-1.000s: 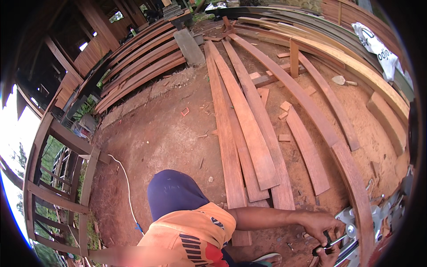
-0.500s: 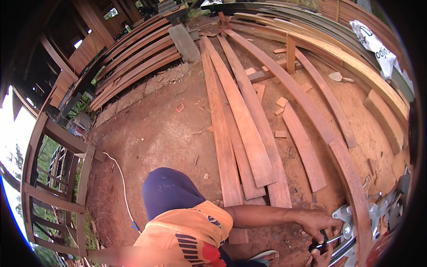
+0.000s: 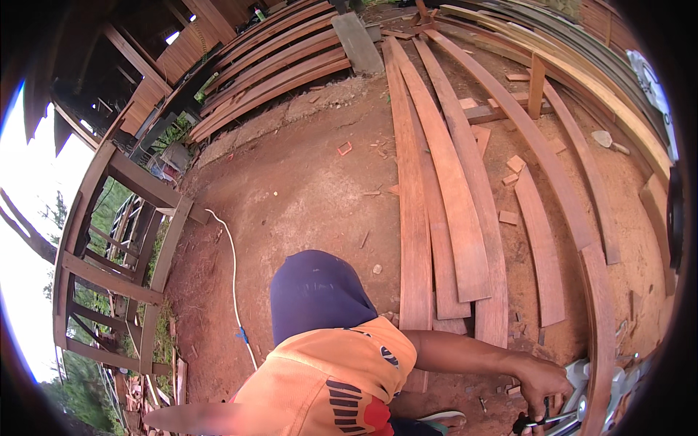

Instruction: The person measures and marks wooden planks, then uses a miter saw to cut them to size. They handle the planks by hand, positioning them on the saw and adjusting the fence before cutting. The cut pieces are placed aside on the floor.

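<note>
Neither of my own hands can be made out. A co-worker in an orange shirt (image 3: 320, 378) and dark purple head covering (image 3: 316, 287) bends over at the lower middle. The co-worker's outstretched hand (image 3: 544, 381) reaches down to a black-handled part with a metal rod (image 3: 523, 422), at the lower right. Beside that hand is a silver metal machine (image 3: 578, 378), partly cut off by the dark rim. A long reddish board (image 3: 600, 327) lies across the machine. A blurred, skin-toned shape (image 3: 193, 418) shows at the lower left; what it is cannot be told.
Several long planks (image 3: 465, 240) lie on the earth floor (image 3: 313, 196), right of the middle. Stacked boards (image 3: 276, 80) stand at the far left. A white cable (image 3: 234, 283) runs near a wooden frame (image 3: 109, 276). A trowel (image 3: 609, 142) and wood offcuts (image 3: 509, 217) lie to the right.
My view has swung left, so the scene sits farther right in the picture. The co-worker's hand stays by the black-handled part, which now sits nearer the lower edge.
</note>
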Tool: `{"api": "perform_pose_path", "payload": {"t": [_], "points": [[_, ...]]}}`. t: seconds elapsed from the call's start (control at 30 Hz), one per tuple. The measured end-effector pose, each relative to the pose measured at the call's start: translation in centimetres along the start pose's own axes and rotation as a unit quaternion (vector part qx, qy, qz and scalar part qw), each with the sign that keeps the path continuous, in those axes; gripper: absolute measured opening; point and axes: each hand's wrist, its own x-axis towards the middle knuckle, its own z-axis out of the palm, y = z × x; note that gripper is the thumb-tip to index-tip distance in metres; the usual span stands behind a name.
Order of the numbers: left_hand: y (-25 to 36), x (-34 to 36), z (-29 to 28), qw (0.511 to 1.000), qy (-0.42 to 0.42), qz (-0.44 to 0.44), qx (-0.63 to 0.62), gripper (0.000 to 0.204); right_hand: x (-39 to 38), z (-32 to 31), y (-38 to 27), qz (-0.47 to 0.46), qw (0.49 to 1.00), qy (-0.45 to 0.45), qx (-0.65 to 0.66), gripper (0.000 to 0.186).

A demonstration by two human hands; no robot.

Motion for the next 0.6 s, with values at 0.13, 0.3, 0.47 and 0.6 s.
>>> {"api": "perform_pose_path", "payload": {"t": [0.13,0.3,0.47,0.6], "points": [[-0.3,0.1,-0.1,1.0,0.002,0.027,-0.005,0.058,0.1,0.3,-0.1,-0.012,0.997,0.031,-0.074,0.045],[-0.1,0.3,0.3,0.997,0.015,0.018,0.069,0.058,0.1,1.5,-2.2,-0.01,0.994,0.006,-0.106,0.043],[0.7,0.0,-1.8,0.998,-0.058,-0.037,-0.008,0.056,-1.2,-0.4,-2.5,0.022,0.992,0.017,-0.12,0.05],[0.2,0.6,-0.9,0.997,-0.064,0.032,-0.013,0.047,-0.5,-0.1,-4.8,0.019,0.981,-0.051,-0.185,0.061]]}}
